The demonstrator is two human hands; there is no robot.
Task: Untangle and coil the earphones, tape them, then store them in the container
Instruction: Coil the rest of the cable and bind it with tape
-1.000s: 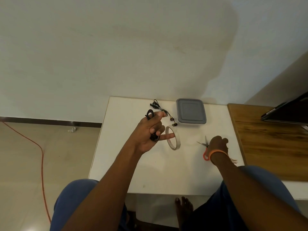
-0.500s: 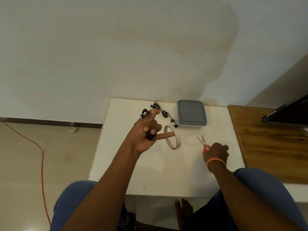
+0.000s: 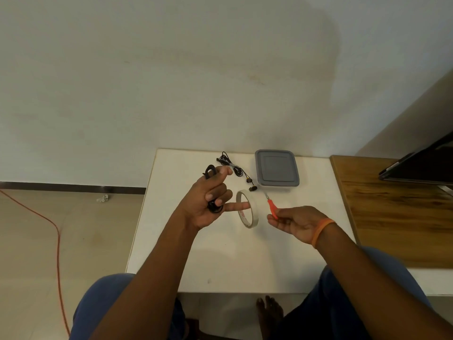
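Meanwhile, over a white table (image 3: 220,261), the left hand (image 3: 206,204) is gripping a coiled black earphone cable (image 3: 212,190) wound round its curled fingers, little finger pointing through a tape roll (image 3: 247,209) standing on edge; the right hand (image 3: 294,223) is pinching orange-handled scissors (image 3: 271,207) just beside the roll; a second, tangled pair of earphones (image 3: 235,169) is lying near the lidded grey container (image 3: 277,168) at the table's far edge
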